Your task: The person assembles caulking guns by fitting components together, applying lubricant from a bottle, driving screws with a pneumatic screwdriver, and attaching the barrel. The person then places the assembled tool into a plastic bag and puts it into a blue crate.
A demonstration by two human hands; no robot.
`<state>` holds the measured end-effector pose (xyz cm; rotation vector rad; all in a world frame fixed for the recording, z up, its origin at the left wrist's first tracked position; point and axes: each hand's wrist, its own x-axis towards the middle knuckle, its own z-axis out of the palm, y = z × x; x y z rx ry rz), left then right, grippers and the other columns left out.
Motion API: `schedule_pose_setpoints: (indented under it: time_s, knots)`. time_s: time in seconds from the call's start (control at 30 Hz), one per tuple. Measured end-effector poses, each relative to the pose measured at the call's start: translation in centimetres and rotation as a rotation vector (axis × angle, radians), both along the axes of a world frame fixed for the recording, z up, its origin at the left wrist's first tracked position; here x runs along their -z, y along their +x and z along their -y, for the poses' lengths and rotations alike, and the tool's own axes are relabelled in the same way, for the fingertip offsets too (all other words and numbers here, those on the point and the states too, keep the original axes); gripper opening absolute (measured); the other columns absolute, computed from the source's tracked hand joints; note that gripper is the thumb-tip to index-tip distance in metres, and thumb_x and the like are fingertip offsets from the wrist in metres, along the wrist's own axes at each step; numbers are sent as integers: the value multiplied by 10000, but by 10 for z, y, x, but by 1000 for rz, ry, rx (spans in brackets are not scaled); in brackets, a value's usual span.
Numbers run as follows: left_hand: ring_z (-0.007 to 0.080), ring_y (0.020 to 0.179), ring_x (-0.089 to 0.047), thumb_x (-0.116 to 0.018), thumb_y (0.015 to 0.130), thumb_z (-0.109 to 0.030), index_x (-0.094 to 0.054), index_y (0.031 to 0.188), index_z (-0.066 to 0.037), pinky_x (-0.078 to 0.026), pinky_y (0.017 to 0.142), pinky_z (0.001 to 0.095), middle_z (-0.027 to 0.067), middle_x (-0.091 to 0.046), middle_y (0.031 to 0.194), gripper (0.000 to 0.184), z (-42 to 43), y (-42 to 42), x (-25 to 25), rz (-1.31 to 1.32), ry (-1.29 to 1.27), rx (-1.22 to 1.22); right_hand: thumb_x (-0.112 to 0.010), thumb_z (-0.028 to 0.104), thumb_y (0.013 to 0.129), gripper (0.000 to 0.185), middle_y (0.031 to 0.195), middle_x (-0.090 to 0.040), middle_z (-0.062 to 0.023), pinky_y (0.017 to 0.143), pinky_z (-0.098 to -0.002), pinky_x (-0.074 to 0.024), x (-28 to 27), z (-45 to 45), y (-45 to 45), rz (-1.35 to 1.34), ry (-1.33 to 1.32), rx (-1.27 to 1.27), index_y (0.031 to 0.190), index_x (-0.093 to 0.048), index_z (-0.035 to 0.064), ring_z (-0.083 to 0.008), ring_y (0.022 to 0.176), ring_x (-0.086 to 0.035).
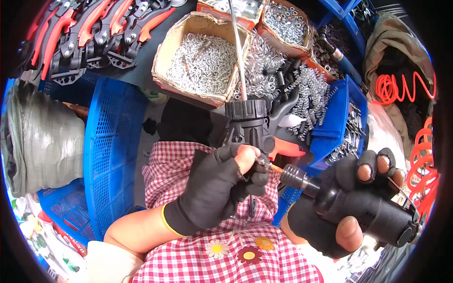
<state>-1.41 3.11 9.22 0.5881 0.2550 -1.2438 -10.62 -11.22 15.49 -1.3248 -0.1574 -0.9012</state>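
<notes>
My left hand (219,181), in a black glove with bare fingertips, is closed round the lower part of a black tool body (250,120) with a ribbed collar. A long metal rod (238,56) rises from that collar, and a red lever (287,148) sticks out at its right. My right hand (347,203), gloved too, is wrapped round a black power screwdriver (363,212). Its orange-red bit (277,168) points left and reaches the tool body beside my left thumb. Whether the tip sits in a screw is too small to tell.
Cardboard boxes of screws (203,66) and nuts (285,23) stand ahead, with loose springs (309,96) beside them. Red-and-black tools (94,33) lie at upper left. Blue crates (111,155) are at left, a blue bin (339,122) and red coiled hose (424,165) at right.
</notes>
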Motion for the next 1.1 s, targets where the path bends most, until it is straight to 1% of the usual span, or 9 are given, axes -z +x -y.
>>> schedule_pose_setpoints:
  time_s: [0.17, 0.27, 0.37, 0.47, 0.7, 0.83, 1.03, 1.07, 1.1]
  knots:
    - [41, 709, -424, -645, 897, -199, -316, 1313, 2, -411, 643, 200, 6, -470, 877, 567, -3, 4, 33, 911, 170, -284, -727, 2, 600, 773, 1157, -471, -168, 795, -350, -510, 6, -5, -10, -98, -56, 93, 1312, -430, 44, -244, 969, -540]
    - [84, 777, -522, -720, 835, -190, -307, 1311, 37, -466, 680, 250, 33, -536, 926, 670, 5, 11, 50, 809, 412, -73, -738, -5, 591, 798, 1144, -505, -177, 834, -377, -509, 17, -5, -12, -111, -61, 65, 1328, -441, 63, -270, 947, -580]
    - [175, 843, -634, -742, 817, -263, -362, 1277, 45, -514, 732, 323, 103, -628, 974, 672, 19, 4, 67, 1047, 391, -146, -739, -48, 713, 903, 1215, -491, -216, 835, -405, -542, 26, 4, -19, -180, -134, -1, 1436, -209, 62, -295, 991, -637]
    - [138, 985, -603, -714, 843, -179, -427, 1280, 44, -509, 855, 287, 120, -612, 1129, 568, 21, 12, 71, 984, 380, 116, -745, -20, 691, 856, 1178, -508, -214, 822, -417, -532, 29, -7, -17, -242, -113, 57, 1402, -275, 62, -301, 967, -636]
    - [141, 874, -637, -724, 833, -189, -534, 1157, 39, -527, 791, 299, 103, -666, 986, 439, 23, 13, 67, 1071, 462, 91, -728, -6, 654, 768, 996, -572, -173, 681, -422, -537, 31, 8, -10, -241, -475, -104, 1336, -390, 96, -306, 772, -622]
    - [153, 886, -644, -730, 822, -229, -537, 1170, 38, -526, 798, 319, 118, -672, 994, 478, 22, 8, 79, 1159, 462, 40, -769, -44, 665, 888, 1187, -510, -142, 856, -441, -529, 27, -4, -13, -242, -237, -153, 1410, -330, 156, -309, 1031, -590]
    - [232, 955, -652, -742, 795, -344, -520, 1187, 11, -503, 837, 364, 157, -650, 1047, 573, 3, 4, 72, 1040, 283, -53, -551, 77, 843, 591, 1354, -490, -221, 1085, -438, -373, 0, 70, 52, 72, 5, 9, 1401, -369, 5, -335, 1240, -496]
    - [221, 968, -652, -746, 792, -348, -515, 1211, 8, -503, 845, 360, 146, -654, 1053, 596, -2, -1, 73, 1001, 225, -82, -570, 56, 845, 462, 1274, -553, -212, 1046, -424, -394, -5, 101, 79, 17, 148, 41, 1297, -492, 5, -300, 1162, -559]
    - [195, 983, -653, -767, 776, -342, -495, 1266, -6, -504, 860, 341, 117, -665, 1073, 654, -8, -7, 63, 876, 114, -180, -602, 53, 825, 354, 1121, -590, -169, 939, -384, -428, 3, 132, 110, -48, -166, 247, 1170, -540, 4, -262, 1035, -583]
